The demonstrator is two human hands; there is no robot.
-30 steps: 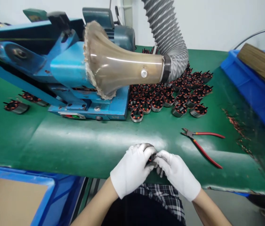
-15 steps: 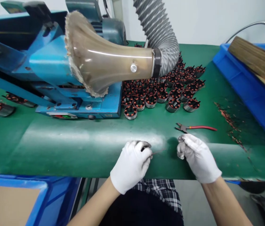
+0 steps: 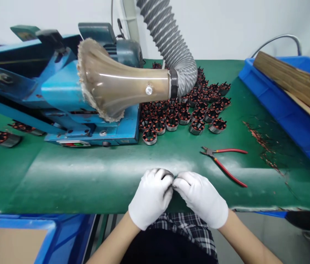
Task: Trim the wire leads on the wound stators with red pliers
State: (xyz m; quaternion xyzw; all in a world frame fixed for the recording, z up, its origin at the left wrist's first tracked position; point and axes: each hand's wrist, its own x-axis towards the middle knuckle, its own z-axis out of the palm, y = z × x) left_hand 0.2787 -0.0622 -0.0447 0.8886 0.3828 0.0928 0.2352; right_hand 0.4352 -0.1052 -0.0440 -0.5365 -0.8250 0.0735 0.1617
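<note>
My left hand (image 3: 152, 196), in a white glove, is closed above the green table near its front edge; what its curled fingers hold is hidden. My right hand (image 3: 201, 198), gloved too, is pinched against the left one's fingertips, and nothing can be made out between its fingers. Red-handled cutters (image 3: 212, 153) lie with handles spread, just beyond and to the right of my right hand. Past my hands, many round motor stators with copper windings (image 3: 149, 137) stand in a cluster beside the blue machine.
The blue machine (image 3: 61, 88) with its clear funnel (image 3: 127, 82) and grey hose (image 3: 168, 36) fills the back left. A blue bin (image 3: 287, 113) holding wood stands at right, near copper scraps (image 3: 259, 141). Another blue bin (image 3: 47, 234) is at lower left.
My right hand has moved left to meet my left hand, uncovering the cutters' lower handle. The thin wire seen at my left fingertips is now hidden. The view has shifted slightly.
</note>
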